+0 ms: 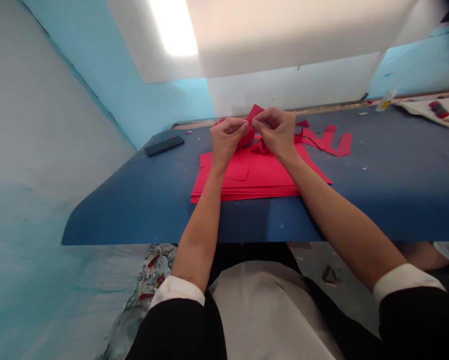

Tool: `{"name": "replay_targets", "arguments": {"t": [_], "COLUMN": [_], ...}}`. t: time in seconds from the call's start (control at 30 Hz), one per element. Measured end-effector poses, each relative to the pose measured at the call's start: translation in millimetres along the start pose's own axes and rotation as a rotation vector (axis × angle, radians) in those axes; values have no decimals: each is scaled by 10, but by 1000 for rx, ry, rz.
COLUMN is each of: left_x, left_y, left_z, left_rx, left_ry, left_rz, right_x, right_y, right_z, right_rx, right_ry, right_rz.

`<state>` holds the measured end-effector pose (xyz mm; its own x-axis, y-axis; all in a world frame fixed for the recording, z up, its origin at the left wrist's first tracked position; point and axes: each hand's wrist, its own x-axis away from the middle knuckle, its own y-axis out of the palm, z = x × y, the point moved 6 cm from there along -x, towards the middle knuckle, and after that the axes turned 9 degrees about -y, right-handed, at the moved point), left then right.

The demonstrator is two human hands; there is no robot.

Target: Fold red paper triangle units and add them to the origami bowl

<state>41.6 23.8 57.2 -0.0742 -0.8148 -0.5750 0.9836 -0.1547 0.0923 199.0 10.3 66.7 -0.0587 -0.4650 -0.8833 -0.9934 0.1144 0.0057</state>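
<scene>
Between my two hands, above the far part of the stack, is a small piece of red paper [256, 111]. My left hand [227, 134] pinches its left side between thumb and fingers. Close beside it, my right hand [276, 131] pinches the same piece from the right. Below lies a stack of red paper sheets [269, 172], with a small cut rectangle [238, 173] on its top left. Crumpled red scraps [261, 146] sit on the stack under my hands, partly hidden by them.
A dark phone [164, 145] lies on the blue table [126, 190] at the left. Red paper strips [331, 142] are right of the stack. Farther right are a small glue bottle [386, 100] and a pale sheet [415, 111]. A wall stands behind; litter [152, 270] covers the floor below.
</scene>
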Motion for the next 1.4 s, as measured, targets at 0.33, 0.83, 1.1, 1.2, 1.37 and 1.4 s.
{"name": "replay_targets", "arguments": {"t": [0.33, 0.83, 1.1, 1.2, 1.37, 1.4], "left_x": [17, 22, -13, -5, 8, 8], "left_y": [25, 24, 21, 26, 23, 16], "left_z": [12, 56, 31, 22, 15, 7], "left_rx": [134, 72, 118, 137, 116, 121], "left_ry": [-49, -69, -86, -76, -48, -51], "left_rz": [-34, -8, -17, -7, 3, 7], "right_x": [-11, -10, -13, -15, -5, -1], "right_y": [-12, -17, -12, -10, -25, -28], "right_z": [-75, 145, 175, 77, -111, -132], "right_rx": [-14, -25, -18, -12, -10, -1], "right_ry": [7, 41, 12, -27, -132, -139], "right_rz": [96, 74, 42, 47, 101, 106]}}
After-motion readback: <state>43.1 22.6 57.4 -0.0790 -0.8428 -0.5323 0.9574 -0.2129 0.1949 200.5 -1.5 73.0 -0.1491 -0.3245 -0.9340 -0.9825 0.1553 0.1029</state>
